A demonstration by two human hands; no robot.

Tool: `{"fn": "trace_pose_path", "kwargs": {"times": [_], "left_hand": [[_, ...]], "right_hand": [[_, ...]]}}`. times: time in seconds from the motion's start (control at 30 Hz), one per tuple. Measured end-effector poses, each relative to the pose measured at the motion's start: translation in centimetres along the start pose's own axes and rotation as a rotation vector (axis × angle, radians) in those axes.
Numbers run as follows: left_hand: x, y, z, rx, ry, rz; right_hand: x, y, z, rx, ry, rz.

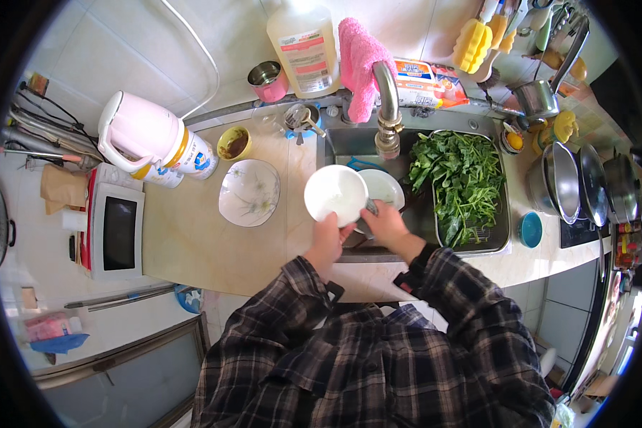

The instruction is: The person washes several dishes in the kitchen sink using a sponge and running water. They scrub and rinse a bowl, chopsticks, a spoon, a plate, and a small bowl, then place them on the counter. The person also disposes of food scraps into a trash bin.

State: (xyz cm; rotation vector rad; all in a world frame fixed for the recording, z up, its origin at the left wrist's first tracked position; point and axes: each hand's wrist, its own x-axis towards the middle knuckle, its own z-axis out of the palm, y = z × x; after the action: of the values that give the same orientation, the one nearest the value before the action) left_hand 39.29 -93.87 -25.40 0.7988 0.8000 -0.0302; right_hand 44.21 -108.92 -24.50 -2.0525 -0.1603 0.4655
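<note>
My left hand [325, 244] grips the lower rim of a white bowl [335, 192], which is tilted so its inside faces up at me. In my right hand [389, 226] is a small grey scrubbing pad [372, 207], pressed against the bowl's right edge; its exact kind is hard to tell. Both hands are over the left basin of a steel sink [348, 138]. Behind the bowl, partly hidden by it, a white dish [383, 188] sits in that basin near a blue item [361, 162]. The metal faucet [389, 115] hangs above the basin.
Leafy greens [463, 187] fill a draining basket on the right. Left on the counter are a flowered plate [249, 192], a soiled yellow bowl [234, 143] and a pink jug [139, 128]. A teal bowl [530, 229] and steel pots [559, 182] stand right; a pink cloth [361, 64] drapes the faucet.
</note>
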Motion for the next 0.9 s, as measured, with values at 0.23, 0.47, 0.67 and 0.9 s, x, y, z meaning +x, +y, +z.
{"fn": "trace_pose_path", "kwargs": {"times": [0.23, 0.47, 0.67, 0.9], "left_hand": [[6.3, 6.2, -2.7, -0.093, 0.110, -0.292], [9.8, 7.4, -4.3, -0.099, 0.124, -0.269], [10.9, 9.6, -7.0, -0.120, 0.186, -0.238], [8.2, 9.6, -7.9, -0.128, 0.153, -0.110]], "right_hand": [[-1.0, 3.1, -4.6, -0.039, 0.074, 0.016], [-2.9, 5.8, -6.6, -0.050, 0.170, 0.041], [-2.5, 7.2, -6.4, -0.241, 0.167, 0.024], [-0.8, 6.7, -5.0, -0.887, 0.015, -0.263]]}}
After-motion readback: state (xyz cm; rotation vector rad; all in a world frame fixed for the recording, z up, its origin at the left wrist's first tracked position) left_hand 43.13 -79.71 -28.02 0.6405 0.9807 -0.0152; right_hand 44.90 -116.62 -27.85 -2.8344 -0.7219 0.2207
